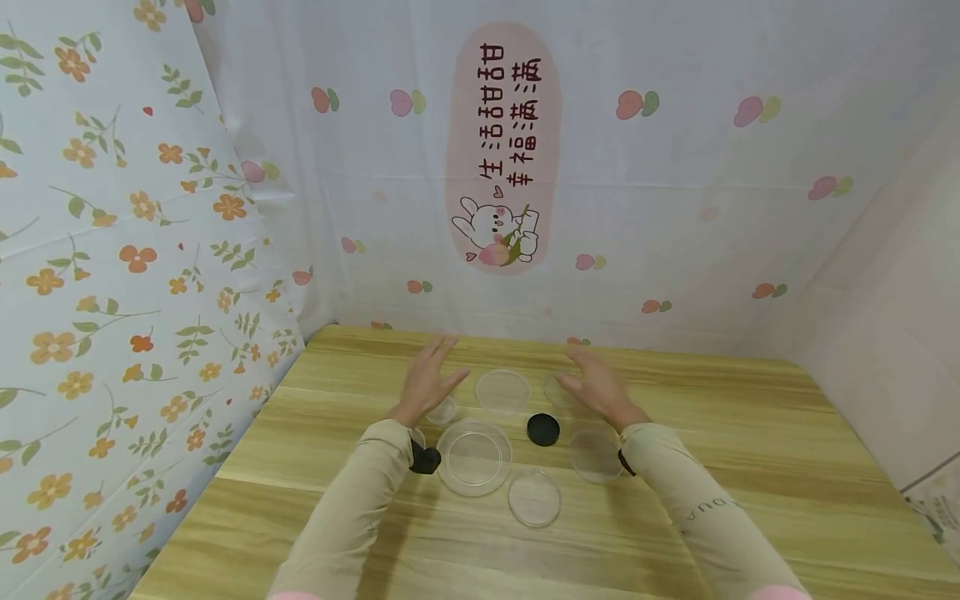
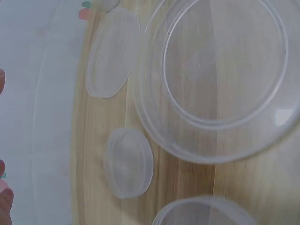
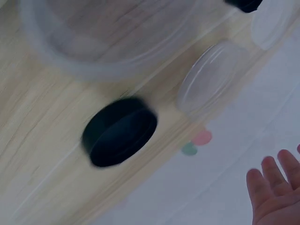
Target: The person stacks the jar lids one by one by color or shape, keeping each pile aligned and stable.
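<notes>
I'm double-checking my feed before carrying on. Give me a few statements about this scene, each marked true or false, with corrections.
1. The largest clear lid lies left of the black cap in the head view. True.
2. The right hand holds nothing. True.
3. The left hand grips the largest clear lid. False: that hand is empty, its fingers uncurled.
4. The black cap sits on top of the largest clear lid. False: it rests directly on the table.
5. A rabbit is printed on the sheet behind the table. True.

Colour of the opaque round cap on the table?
The cap is black; best seen in the right wrist view.
</notes>
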A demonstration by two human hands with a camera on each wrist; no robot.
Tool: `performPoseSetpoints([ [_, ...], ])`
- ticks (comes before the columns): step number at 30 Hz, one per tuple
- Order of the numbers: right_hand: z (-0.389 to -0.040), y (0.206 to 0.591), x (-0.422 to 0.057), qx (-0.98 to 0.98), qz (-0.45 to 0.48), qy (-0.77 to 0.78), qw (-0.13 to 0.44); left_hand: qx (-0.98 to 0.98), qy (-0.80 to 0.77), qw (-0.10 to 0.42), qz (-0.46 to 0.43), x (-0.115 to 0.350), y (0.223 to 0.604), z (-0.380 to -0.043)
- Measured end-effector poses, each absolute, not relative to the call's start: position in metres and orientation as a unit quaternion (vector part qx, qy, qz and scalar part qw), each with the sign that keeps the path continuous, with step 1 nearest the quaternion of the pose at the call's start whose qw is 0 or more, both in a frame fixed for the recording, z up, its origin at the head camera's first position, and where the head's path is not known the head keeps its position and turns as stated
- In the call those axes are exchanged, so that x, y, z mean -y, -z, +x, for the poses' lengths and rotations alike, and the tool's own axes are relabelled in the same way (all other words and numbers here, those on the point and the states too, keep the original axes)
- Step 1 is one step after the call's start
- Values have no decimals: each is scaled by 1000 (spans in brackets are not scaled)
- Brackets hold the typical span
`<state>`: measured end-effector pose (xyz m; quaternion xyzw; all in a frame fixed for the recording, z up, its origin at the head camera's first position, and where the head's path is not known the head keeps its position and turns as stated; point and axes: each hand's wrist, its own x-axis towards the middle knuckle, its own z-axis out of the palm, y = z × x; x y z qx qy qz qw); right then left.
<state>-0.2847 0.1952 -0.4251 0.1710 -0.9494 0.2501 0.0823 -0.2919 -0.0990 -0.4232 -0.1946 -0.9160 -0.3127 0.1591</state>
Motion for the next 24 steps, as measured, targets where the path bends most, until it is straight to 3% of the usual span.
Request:
performPoseSetpoints([
  [10, -295, 440, -162, 933, 157, -322, 41, 903, 383, 106, -164, 85, 435, -295],
  [24, -302, 461, -138, 912, 115, -393, 16, 883, 442, -44, -155, 75, 449, -292],
])
